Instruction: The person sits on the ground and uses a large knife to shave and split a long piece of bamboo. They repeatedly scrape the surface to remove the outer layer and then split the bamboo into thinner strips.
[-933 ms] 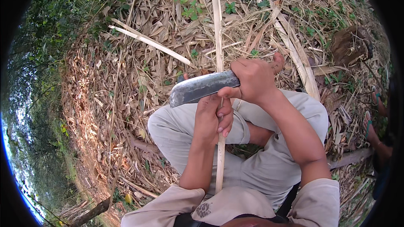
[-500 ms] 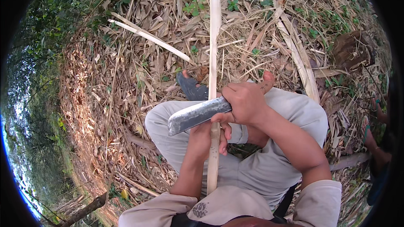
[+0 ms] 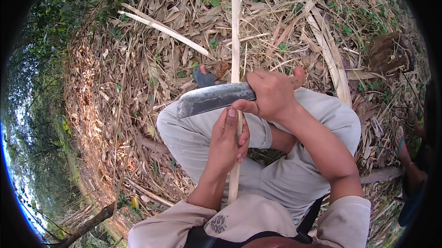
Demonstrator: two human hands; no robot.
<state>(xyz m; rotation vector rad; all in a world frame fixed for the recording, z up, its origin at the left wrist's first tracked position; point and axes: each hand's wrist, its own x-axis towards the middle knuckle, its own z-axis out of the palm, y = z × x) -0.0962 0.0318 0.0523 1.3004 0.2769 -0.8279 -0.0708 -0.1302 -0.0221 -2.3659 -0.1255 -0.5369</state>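
A long, pale, narrow strip, which looks like split bamboo [image 3: 235, 31], runs lengthwise from my belly out past my crossed legs. My left hand [image 3: 225, 137] is closed round it, with the thumb along its upper side and the fingertips showing on the right. My right hand [image 3: 272, 95] grips a broad machete [image 3: 214, 100], its handle hidden in the fist. The dark, worn blade points left and lies across the strip, just beyond my left thumb. My right thumb reaches down near the strip. Whether the edge bites into it, I cannot tell.
Dry leaves cover the ground. Two pale split pieces [image 3: 165, 29] lie ahead to the left, and longer strips [image 3: 327, 50] ahead to the right. A cut stump [image 3: 389, 54] stands at the right. Another person's sandalled foot [image 3: 402, 147] shows at the right rim.
My right hand and the machete have moved away from my body along the strip. The blade now leaves my left thumb uncovered. My left hand still holds the strip.
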